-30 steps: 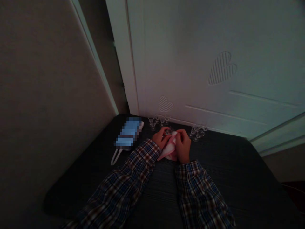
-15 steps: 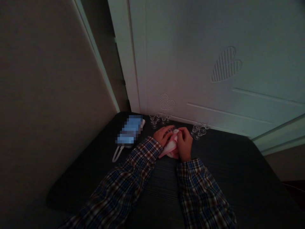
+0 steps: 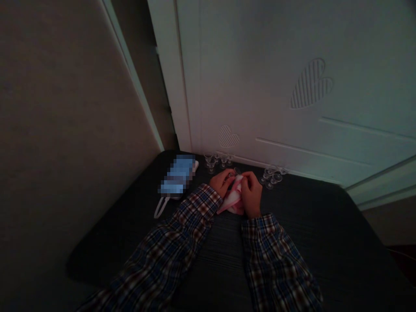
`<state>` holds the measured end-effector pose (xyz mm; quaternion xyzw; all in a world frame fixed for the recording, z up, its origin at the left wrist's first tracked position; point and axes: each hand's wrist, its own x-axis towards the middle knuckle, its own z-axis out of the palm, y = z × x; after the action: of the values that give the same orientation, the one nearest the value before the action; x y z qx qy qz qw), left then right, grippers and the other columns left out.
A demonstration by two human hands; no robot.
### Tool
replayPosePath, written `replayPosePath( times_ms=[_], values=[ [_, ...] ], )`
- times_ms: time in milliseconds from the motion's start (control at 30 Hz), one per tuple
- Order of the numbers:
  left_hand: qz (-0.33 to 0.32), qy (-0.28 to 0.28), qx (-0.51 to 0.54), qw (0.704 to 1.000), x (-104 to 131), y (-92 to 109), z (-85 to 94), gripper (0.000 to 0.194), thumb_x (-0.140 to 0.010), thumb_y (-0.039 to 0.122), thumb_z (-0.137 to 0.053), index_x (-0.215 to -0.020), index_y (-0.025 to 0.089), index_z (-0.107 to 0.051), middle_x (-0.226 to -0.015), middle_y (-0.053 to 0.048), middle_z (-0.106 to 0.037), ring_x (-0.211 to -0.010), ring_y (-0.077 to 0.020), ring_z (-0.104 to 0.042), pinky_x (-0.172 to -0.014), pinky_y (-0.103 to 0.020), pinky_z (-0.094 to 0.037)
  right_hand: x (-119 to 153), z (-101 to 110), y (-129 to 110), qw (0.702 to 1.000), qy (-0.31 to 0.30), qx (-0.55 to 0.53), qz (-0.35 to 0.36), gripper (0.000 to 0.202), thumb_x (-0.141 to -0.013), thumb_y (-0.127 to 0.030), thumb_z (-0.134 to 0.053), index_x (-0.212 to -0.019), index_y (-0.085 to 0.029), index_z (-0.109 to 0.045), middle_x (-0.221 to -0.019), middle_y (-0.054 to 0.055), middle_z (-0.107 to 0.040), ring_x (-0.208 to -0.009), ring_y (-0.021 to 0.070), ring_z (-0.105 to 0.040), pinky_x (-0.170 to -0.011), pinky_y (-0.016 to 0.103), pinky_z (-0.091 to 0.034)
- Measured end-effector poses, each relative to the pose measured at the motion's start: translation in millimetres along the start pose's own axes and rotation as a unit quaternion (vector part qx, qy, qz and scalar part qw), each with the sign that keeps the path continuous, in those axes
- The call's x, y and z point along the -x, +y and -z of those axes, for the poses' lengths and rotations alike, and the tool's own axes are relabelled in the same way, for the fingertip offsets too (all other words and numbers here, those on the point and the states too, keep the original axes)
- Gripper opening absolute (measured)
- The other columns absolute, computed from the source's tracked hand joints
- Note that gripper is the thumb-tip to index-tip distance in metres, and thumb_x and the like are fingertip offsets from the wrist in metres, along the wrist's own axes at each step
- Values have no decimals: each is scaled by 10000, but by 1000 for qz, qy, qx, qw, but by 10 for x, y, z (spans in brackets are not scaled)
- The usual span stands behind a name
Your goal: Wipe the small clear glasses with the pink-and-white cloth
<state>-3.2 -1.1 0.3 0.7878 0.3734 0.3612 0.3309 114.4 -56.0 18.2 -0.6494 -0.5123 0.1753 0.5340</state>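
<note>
Close together over the dark table, both my hands work at a small clear glass [image 3: 237, 172], whose rim shows between the fingertips. My left hand [image 3: 221, 182] is closed around this glass; its lower part is hidden by the fingers. A pink and white cloth [image 3: 231, 200] hangs bunched between the hands, its lower end reaching the tabletop. My right hand [image 3: 252, 194] is closed on the cloth and presses it against the glass.
Several small stemmed glasses [image 3: 211, 164] stand behind my left hand, and more small glasses [image 3: 272, 177] stand to the right. A phone [image 3: 178, 175] with a white cable [image 3: 160, 208] lies left on the table [image 3: 208, 268]. A white panel [image 3: 260, 95] with heart reliefs rises behind.
The fingers of my left hand have drawn back and curled, so more of the glass's rim shows. My right hand keeps nearly the same place with the cloth.
</note>
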Motion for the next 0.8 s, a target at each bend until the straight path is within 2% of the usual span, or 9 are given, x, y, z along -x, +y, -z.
replayPosePath(
  times_ms=[200,367,633,800],
  values=[
    [-6,-7,12,1000,14,-17,-12,280,-902,260,-334,-1096,175,-518,-1103,-33,-591,-1020,-139,-543,-911,-254,-409,2,-1,-3,1000,-4,1,4,180,-804,-247,-384,-788,-184,-551,-697,-22,-553,-656,112,-502,-625,222,-356],
    [55,-10,13,998,30,-22,-21,299,-878,305,-391,-1139,177,-463,-1003,-45,-617,-900,-160,-590,-798,-273,-457,-2,-7,12,1000,-14,1,1,191,-804,-256,-376,-791,-181,-551,-690,-24,-545,-641,112,-496,-604,222,-353],
    [41,-12,-11,999,10,8,-2,247,-890,312,-338,-1028,184,-498,-813,-4,-610,-705,-127,-577,-643,-217,-420,-15,-9,36,1000,-25,12,4,188,-800,-245,-370,-797,-187,-549,-699,-23,-548,-656,112,-500,-622,224,-357],
    [41,-9,-14,999,1,-20,-14,264,-884,336,-347,-1039,194,-507,-823,0,-613,-726,-127,-577,-660,-210,-418,-29,-10,40,1000,-21,21,8,209,-796,-265,-356,-789,-184,-549,-708,-15,-558,-680,119,-508,-634,225,-368]
  ],
)
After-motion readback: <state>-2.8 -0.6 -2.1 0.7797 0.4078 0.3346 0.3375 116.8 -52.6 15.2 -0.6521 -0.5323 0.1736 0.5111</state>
